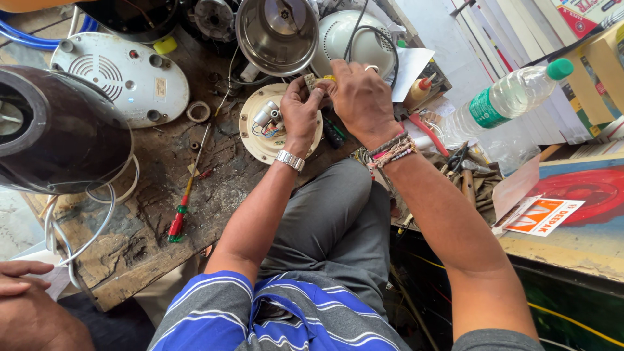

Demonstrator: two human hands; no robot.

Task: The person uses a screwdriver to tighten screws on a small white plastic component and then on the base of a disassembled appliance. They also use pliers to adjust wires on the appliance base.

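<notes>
Two hands (335, 97) | pinch small part (311, 80), mostly hidden | over cream base (250, 136)

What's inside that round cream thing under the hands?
Inside the round cream base you can see a small silver cylinder part and a bundle of coloured wires. The left hand covers its right side, so whatever sits there is hidden.

On the worn tabletop (149, 214) we note a red-and-green screwdriver (184, 208) near the front edge, a white vented base plate (120, 78) beyond it, a steel jar (276, 32) at the back, and a green-capped water bottle (504, 101) lying off to the right; a dark appliance body (58, 130) at left
</notes>
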